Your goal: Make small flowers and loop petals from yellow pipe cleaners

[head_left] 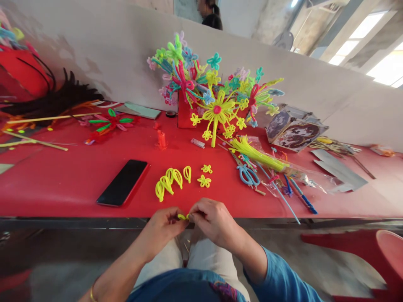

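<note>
A short piece of yellow pipe cleaner (181,217) is pinched between both my hands, at the table's front edge. My left hand (166,224) closes on its left end, and my right hand (212,218) closes on the right end; the fingertips hide much of it. Just beyond lie several yellow pipe-cleaner loops (169,180) in a curved row. Two small yellow pipe-cleaner flowers (204,181) rest to their right. Farther back, a large yellow pipe-cleaner flower (218,110) leans against a red box (185,113) full of colourful pipe-cleaner flowers.
On the red table (78,176) lie a black phone (123,183) at left and blue-handled scissors (248,175) at right. A bundle of yellow pipe cleaners (260,154) sits beside the scissors. A patterned lantern-like box (297,130) stands farther right. A red stool (355,247) is at lower right.
</note>
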Demonstrator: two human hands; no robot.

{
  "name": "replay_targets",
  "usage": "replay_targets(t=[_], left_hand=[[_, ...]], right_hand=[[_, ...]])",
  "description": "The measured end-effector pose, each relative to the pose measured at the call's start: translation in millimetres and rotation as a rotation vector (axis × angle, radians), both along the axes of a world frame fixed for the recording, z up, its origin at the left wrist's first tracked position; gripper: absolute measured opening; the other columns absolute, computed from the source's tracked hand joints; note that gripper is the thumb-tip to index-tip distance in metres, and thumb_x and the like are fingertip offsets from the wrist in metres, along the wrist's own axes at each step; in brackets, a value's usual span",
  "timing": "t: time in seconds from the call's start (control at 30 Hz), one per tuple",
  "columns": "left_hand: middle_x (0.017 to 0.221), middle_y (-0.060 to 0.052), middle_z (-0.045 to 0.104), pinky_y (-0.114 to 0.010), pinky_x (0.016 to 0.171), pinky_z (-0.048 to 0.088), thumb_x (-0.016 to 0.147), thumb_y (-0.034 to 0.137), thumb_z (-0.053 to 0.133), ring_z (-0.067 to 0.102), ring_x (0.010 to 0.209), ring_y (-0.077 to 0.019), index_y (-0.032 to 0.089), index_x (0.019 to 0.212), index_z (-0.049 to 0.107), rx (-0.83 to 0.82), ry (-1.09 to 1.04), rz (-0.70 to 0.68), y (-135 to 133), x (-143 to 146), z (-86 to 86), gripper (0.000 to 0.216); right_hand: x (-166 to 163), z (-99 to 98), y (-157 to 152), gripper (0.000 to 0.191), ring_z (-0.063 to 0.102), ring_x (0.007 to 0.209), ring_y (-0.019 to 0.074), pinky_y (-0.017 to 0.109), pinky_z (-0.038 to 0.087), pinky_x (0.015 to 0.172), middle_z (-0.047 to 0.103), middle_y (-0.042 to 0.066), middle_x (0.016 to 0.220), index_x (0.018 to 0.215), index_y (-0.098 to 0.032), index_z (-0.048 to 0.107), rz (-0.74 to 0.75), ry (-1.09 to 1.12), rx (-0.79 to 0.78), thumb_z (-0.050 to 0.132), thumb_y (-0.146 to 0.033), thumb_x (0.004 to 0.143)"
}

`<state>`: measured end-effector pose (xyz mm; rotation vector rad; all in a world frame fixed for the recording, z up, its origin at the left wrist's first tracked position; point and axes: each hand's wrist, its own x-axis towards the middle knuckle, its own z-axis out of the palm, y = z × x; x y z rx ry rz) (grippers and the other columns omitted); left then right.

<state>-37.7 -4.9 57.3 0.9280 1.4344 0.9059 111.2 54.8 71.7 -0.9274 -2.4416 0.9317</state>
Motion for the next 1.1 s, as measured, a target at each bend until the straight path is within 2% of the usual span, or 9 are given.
replay_targets(t=[0.13,0.23,0.43,0.6,0.67,0.77,0.87,0.97,1.1], left_hand=[[0.052,0.004,0.052,-0.023,0.052,0.032,0.059,0.022,0.062,0.046,0.053,-0.0110,0.015,0.060,0.058,-0.064,-0.129,0.015,-0.6,2.8,2.9,0.009],[0.054,0.002,0.058,-0.024,0.056,0.036,0.057,0.021,0.063,0.051,0.057,-0.0127,0.015,0.057,0.055,-0.095,-0.257,0.044,-1.7,2.7,-0.6,0.009],[0.056,0.001,0.063,-0.022,0.052,0.034,0.062,0.023,0.063,0.049,0.052,-0.0104,0.016,0.059,0.053,-0.091,-0.321,0.102,-2.3,2.4,-10.7,0.012],[0.058,-0.001,0.064,-0.022,0.057,0.037,0.063,0.022,0.064,0.052,0.057,-0.0111,0.014,0.063,0.062,-0.091,-0.309,0.078,-1.2,2.6,-7.9,0.008],[0.056,0.000,0.063,-0.022,0.057,0.038,0.062,0.023,0.066,0.053,0.056,-0.0106,0.014,0.059,0.063,-0.105,-0.346,0.085,-1.3,1.5,-6.2,0.010],[0.053,0.000,0.062,-0.021,0.056,0.037,0.062,0.024,0.067,0.052,0.053,-0.0098,0.015,0.055,0.061,-0.134,-0.460,0.085,-2.5,-0.4,-4.9,0.013],[0.050,0.000,0.061,-0.022,0.055,0.038,0.061,0.024,0.069,0.054,0.052,-0.0109,0.014,0.054,0.061,-0.163,-0.541,0.031,-4.0,-1.0,-3.9,0.015],[0.047,0.000,0.058,-0.023,0.056,0.039,0.061,0.025,0.069,0.055,0.053,-0.0126,0.014,0.055,0.061,-0.157,-0.598,-0.015,-4.7,-0.7,-3.1,0.015],[0.046,0.000,0.057,-0.025,0.058,0.040,0.064,0.026,0.066,0.055,0.054,-0.0136,0.014,0.055,0.060,-0.136,-0.595,-0.060,-4.9,-0.7,-3.0,0.016]], right_hand=[[-4.6,-6.4,-1.4,0.012,0.053,0.061,0.0080,0.016,0.037,0.055,0.058,-0.002,0.064,0.072,-0.016,0.059,-0.049,0.150,-0.331,0.049,-0.015,0.077],[-5.2,-10.0,-1.4,0.011,0.051,0.056,0.0075,0.015,0.037,0.053,0.056,-0.003,0.059,0.070,-0.014,0.059,-0.113,0.215,-0.479,0.050,-0.016,0.076],[-3.8,-12.6,1.7,0.011,0.048,0.055,0.0071,0.015,0.036,0.050,0.055,-0.003,0.059,0.069,-0.014,0.060,-0.148,0.226,-0.454,0.051,-0.018,0.075],[-4.8,-17.1,1.5,0.009,0.050,0.056,0.0078,0.016,0.039,0.052,0.056,-0.002,0.061,0.071,-0.014,0.061,-0.158,0.271,-0.479,0.053,-0.017,0.074],[-2.6,-18.3,2.0,0.011,0.052,0.057,0.0085,0.017,0.041,0.053,0.057,-0.001,0.063,0.078,-0.014,0.060,-0.104,0.309,-0.499,0.052,-0.020,0.076],[3.8,-16.2,5.8,0.018,0.056,0.069,0.0106,0.020,0.045,0.064,0.060,0.002,0.078,0.095,-0.016,0.058,0.110,0.325,-0.371,0.051,-0.019,0.079],[9.6,-9.1,12.1,0.019,0.056,0.081,0.0120,0.022,0.043,0.073,0.060,0.005,0.087,0.096,-0.017,0.058,0.292,0.238,-0.060,0.047,-0.013,0.081],[12.2,1.2,17.1,0.019,0.054,0.081,0.0120,0.021,0.042,0.074,0.061,0.005,0.085,0.091,-0.017,0.060,0.378,0.107,0.163,0.042,-0.014,0.085],[11.9,14.5,20.4,0.019,0.053,0.081,0.0122,0.021,0.040,0.073,0.060,0.005,0.087,0.088,-0.017,0.059,0.428,-0.037,0.246,0.040,-0.020,0.087]])
